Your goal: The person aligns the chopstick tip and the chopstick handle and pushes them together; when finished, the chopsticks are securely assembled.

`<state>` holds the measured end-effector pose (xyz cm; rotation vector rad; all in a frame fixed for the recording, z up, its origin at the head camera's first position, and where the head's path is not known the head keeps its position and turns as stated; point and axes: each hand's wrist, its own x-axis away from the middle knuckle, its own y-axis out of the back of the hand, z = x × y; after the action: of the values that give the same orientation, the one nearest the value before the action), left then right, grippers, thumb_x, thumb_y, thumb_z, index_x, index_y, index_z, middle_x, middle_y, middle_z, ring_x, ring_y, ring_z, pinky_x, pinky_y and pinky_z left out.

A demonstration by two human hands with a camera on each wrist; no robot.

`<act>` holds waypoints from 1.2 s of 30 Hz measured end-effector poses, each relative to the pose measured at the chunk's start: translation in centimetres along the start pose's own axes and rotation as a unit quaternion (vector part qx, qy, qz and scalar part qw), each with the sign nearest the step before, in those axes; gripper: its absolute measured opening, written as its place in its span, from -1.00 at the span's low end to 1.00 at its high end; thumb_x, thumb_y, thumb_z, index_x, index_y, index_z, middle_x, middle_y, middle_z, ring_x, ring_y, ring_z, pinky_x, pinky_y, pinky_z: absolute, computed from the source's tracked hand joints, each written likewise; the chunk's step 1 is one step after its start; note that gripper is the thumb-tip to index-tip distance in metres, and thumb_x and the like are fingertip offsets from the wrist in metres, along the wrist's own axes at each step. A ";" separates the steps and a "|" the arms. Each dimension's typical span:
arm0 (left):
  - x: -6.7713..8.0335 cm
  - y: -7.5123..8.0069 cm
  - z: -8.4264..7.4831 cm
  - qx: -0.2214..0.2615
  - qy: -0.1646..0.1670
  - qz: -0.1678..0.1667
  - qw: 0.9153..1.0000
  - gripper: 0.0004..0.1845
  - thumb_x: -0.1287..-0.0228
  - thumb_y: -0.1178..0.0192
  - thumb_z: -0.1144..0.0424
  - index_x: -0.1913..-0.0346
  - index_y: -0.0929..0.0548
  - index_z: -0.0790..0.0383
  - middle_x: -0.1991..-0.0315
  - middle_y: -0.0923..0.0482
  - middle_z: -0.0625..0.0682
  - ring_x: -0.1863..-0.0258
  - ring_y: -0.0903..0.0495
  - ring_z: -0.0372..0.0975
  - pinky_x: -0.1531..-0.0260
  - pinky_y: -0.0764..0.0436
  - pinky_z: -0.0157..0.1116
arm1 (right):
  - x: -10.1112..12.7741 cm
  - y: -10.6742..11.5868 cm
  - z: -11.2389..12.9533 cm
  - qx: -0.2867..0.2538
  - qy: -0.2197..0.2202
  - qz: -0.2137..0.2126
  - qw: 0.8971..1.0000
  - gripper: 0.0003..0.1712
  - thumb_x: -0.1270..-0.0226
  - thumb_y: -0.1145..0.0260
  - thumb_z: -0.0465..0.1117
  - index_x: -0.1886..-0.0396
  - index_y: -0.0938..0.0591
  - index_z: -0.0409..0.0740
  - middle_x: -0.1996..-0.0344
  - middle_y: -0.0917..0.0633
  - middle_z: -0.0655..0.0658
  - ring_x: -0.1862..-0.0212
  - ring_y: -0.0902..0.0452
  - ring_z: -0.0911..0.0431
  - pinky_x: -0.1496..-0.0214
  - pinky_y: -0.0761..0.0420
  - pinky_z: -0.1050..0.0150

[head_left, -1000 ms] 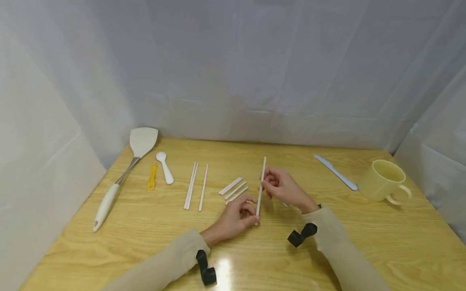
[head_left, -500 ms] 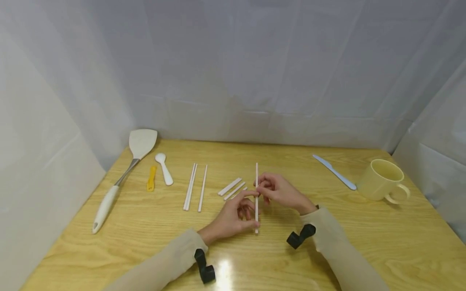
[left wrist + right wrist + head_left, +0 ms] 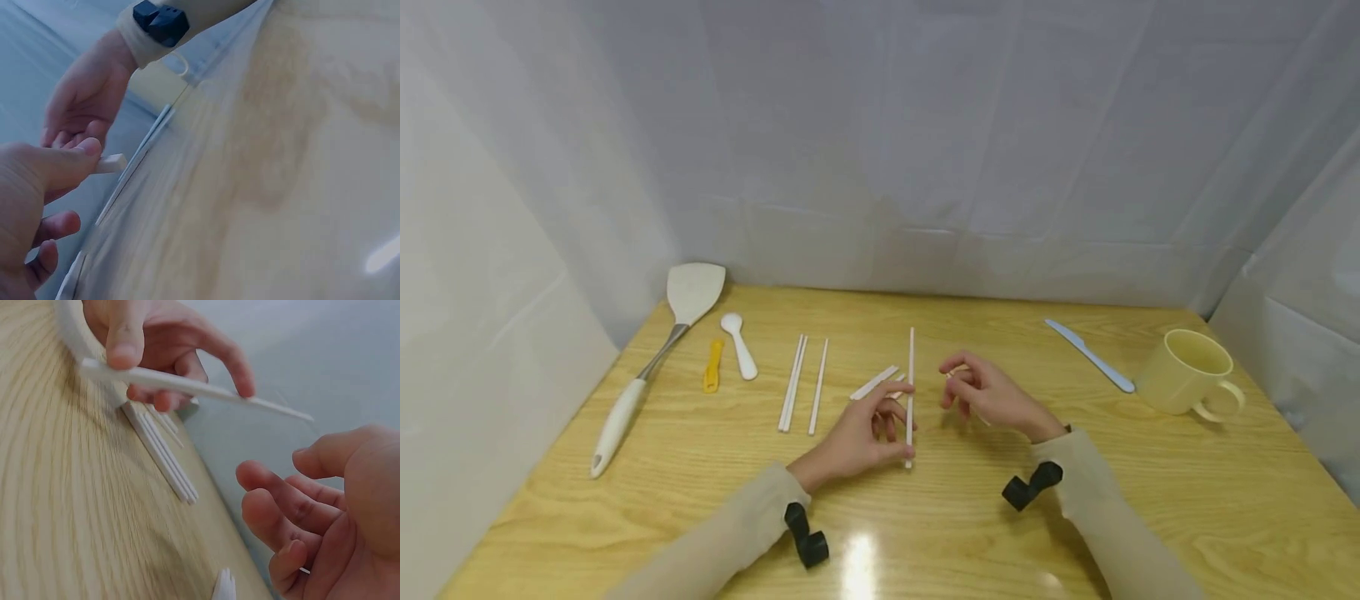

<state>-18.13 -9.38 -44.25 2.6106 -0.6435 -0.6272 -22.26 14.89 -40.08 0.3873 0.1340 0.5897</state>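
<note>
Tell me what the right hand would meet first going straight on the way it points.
Likely the thinner far half of the chopstick held by the left hand; depth is unclear, so the right hand might pass over or under it.

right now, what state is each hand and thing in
left hand, pinching a white stick
right hand, holding nothing, fingers loosely bent
white stick, held up in left hand
leftmost sticks, lying flat
middle sticks, lying, partly hidden
mug, upright, open-topped
knife, lying flat
spoon, lying flat
spatula, lying down
yellow utensil, lying flat
</note>
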 end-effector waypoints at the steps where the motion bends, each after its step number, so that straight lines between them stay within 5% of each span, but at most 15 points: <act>1: 0.1 0.4 0.1 -0.005 0.002 -0.002 1.000 -0.21 0.08 -0.51 0.34 -0.27 -0.36 0.22 0.28 -0.70 0.00 0.45 -0.55 -0.12 0.44 -0.52 -0.31 | 0.1 0.2 -0.2 -0.001 -0.004 -0.003 1.000 -0.67 -0.49 0.00 -0.32 -0.11 -0.32 -0.48 0.39 -0.63 -0.42 0.54 -0.50 -0.02 0.55 -0.50 0.21; 11: 1.9 4.8 1.3 -0.079 0.066 -0.003 0.995 -0.16 0.09 -0.53 0.28 -0.31 -0.35 0.15 0.21 -0.68 -0.08 0.23 -0.57 -0.22 0.11 -0.55 -0.21 | 1.4 2.4 -2.6 0.029 -0.017 -0.040 0.999 -0.70 -0.49 -0.01 -0.33 -0.07 -0.37 -0.48 0.46 -0.61 -0.24 0.54 -0.46 0.15 0.48 -0.52 0.29; 17: 2.1 6.7 2.1 -0.146 0.052 -0.024 0.988 -0.17 0.16 -0.56 0.26 -0.26 -0.42 0.22 0.24 -0.69 -0.09 0.30 -0.52 -0.20 0.23 -0.49 -0.28 | 1.6 3.0 -3.2 0.022 -0.023 -0.054 0.998 -0.68 -0.48 -0.03 -0.34 -0.07 -0.37 -0.52 0.47 -0.61 -0.25 0.53 -0.43 0.18 0.45 -0.48 0.33; 23: 2.3 7.8 2.1 -0.204 0.034 -0.042 0.977 -0.27 0.19 -0.57 0.24 -0.16 -0.54 0.25 0.20 -0.68 -0.01 0.30 -0.42 -0.15 0.29 -0.38 -0.30 | 1.5 3.2 -3.6 0.024 -0.020 -0.053 0.998 -0.69 -0.48 -0.03 -0.33 -0.05 -0.37 -0.52 0.49 -0.61 -0.26 0.55 -0.42 0.19 0.48 -0.44 0.36; 29: 2.6 8.2 2.4 -0.271 0.057 -0.022 0.961 -0.41 0.09 -0.53 0.08 -0.06 -0.63 0.17 0.21 -0.38 0.09 0.22 -0.19 -0.13 0.25 -0.18 -0.26 | 1.7 3.3 -4.1 0.034 -0.007 -0.057 0.998 -0.71 -0.46 -0.03 -0.35 -0.02 -0.37 -0.53 0.58 -0.54 -0.18 0.58 -0.38 0.19 0.52 -0.39 0.37; 36: 2.7 9.1 2.4 -0.305 0.079 0.011 0.949 -0.48 0.03 -0.47 -0.02 -0.03 -0.68 0.08 0.28 -0.22 0.02 0.26 -0.12 -0.14 0.26 -0.10 -0.26 | 1.9 2.9 -4.2 0.120 -0.020 -0.066 0.990 -0.75 -0.41 -0.16 -0.31 0.04 -0.48 -0.41 0.53 -0.58 -0.15 0.57 -0.37 0.25 0.51 -0.38 0.39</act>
<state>-20.25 -18.84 -43.05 2.0421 -0.3509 -0.5010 -23.19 19.48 -42.84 0.6184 0.1914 0.4347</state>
